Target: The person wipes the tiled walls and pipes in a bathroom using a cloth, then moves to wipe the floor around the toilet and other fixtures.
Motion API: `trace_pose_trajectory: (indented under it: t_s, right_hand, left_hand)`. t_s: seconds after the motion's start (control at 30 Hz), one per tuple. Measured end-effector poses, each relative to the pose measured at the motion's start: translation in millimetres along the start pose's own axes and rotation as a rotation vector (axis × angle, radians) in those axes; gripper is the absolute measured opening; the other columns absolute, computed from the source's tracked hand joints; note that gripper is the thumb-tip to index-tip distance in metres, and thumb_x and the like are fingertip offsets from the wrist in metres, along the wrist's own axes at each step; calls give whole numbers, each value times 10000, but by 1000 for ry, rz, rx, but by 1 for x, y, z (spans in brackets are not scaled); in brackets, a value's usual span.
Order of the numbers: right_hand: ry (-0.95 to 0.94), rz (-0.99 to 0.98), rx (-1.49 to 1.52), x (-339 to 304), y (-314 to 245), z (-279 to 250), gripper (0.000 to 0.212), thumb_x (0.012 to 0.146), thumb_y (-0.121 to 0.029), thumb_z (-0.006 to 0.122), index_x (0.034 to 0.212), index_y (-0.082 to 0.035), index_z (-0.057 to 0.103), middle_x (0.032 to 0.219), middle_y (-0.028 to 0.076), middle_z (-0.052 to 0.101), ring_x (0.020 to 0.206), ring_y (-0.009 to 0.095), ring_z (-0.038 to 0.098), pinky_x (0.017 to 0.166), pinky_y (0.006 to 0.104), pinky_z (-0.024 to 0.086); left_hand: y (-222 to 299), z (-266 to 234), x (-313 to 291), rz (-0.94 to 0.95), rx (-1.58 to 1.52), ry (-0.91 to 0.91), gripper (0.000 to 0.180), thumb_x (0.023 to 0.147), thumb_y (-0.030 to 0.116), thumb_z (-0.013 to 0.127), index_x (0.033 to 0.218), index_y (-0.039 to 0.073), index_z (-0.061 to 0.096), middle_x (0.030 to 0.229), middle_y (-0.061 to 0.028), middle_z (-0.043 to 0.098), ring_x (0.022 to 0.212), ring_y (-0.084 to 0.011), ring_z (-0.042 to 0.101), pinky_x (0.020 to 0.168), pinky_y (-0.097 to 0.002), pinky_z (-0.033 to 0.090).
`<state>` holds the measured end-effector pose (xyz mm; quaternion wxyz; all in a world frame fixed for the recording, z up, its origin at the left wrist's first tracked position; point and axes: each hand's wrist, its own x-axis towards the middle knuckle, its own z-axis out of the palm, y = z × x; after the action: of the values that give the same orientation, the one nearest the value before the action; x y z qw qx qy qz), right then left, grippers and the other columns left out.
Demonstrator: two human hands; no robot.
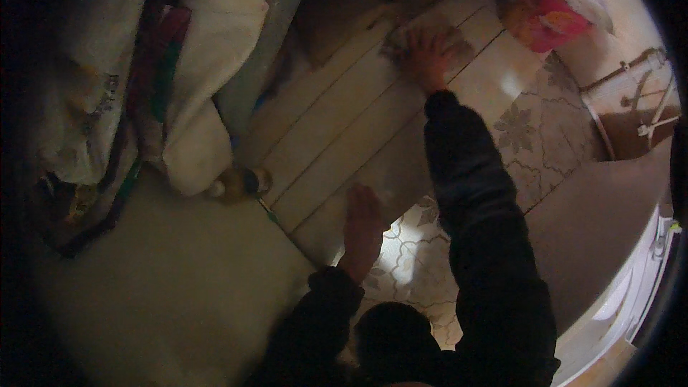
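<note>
From afar I watch through one head-worn fisheye, facing steeply down past dark-sleeved forearms (pixel 471 165) at a pale, wide-planked surface (pixel 337 125), quite near.

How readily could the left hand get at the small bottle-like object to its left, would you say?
Likely yes: the left hand appears empty, and mostly bare planks show between it and the bottle-like object, with nothing obvious blocking the way. Depth is hard to judge here.
</note>
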<state>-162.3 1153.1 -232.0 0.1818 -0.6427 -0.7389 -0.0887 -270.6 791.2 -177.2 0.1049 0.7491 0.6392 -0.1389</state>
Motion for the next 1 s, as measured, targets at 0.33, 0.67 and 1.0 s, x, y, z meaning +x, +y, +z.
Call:
trace_pose_trajectory:
  t_s: [0.33, 0.67, 1.0]
  right_hand:
    - [-205, -292, 196, -176, -136, -59, 616, 870, -519, 584, 1392, -198, 519, 1517, 128, 389, 1422, 510, 222, 1082, 784, 66]
    - [-147, -300, 196, -144, -51, -57, 661, 883, -612, 570, 1437, -260, 486, 1563, 73, 354, 1458, 379, 245, 1127, 690, 125]
    - [213, -117, 285, -92, -128, -3, 565, 936, -447, 528, 1400, -126, 502, 1474, 209, 405, 1381, 505, 304, 1045, 764, 198]
  left_hand:
    - [-5, 17, -9, -133, -680, 322, 562, 918, 187, 578, 1376, -97, 420, 1414, -293, 455, 1338, -419, 436, 1125, -457, 343]
    - [-12, 19, -48, -190, -411, 440, 382, 858, 83, 545, 1206, -75, 550, 1184, -269, 582, 1127, -418, 552, 1017, -448, 437]
    - [-6, 42, -43, -174, -495, 504, 465, 989, 94, 455, 1412, -84, 382, 1405, -300, 465, 1324, -458, 427, 1148, -476, 316]
